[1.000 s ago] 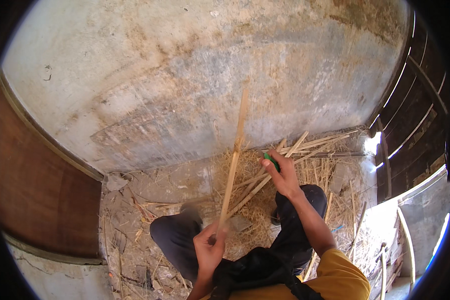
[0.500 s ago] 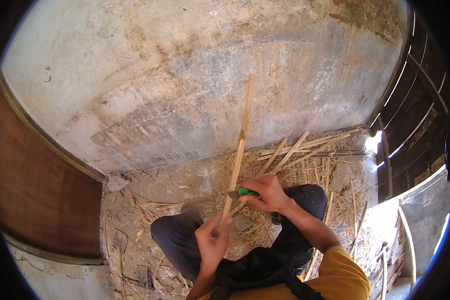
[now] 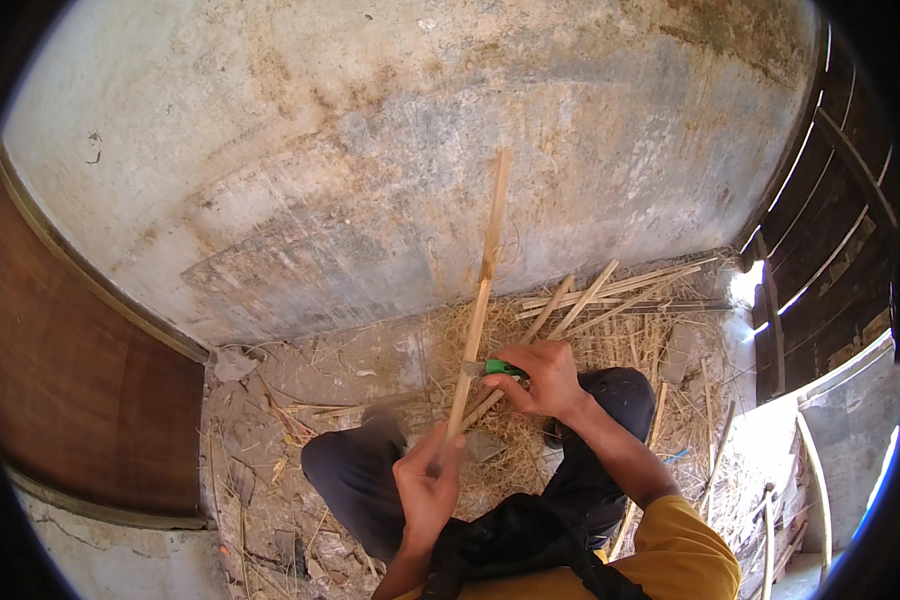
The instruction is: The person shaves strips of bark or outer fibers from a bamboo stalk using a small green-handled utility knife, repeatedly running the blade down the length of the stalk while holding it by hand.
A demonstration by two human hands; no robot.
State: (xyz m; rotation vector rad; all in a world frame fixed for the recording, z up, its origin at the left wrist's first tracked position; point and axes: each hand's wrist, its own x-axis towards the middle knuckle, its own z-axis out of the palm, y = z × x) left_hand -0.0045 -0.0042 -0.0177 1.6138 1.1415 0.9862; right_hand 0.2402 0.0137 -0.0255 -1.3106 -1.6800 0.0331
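Note:
A long pale bamboo strip [image 3: 479, 308] with a darker node rises from between my knees and slants up in front of the wall. My left hand [image 3: 430, 484] is closed around its lower end. In my right hand [image 3: 544, 378] is a knife with a green handle [image 3: 501, 368], gripped from the right side. Its short blade [image 3: 473, 369] lies against the strip, a little above my left hand. Thin curls of shaving stand beside the strip near the node. Another bamboo piece [image 3: 545, 312] slants behind the right hand.
Shavings [image 3: 505, 445] cover the floor between and beyond my knees. Several bamboo strips [image 3: 630, 287] lie piled along the wall's foot on the right. The stained wall [image 3: 350, 180] stands close ahead. A brown panel [image 3: 90, 370] is at left, dark slatted boards [image 3: 830, 230] at right.
My right hand and the knife have moved up along the strip, away from my left hand. The left hand and the strip have hardly shifted.

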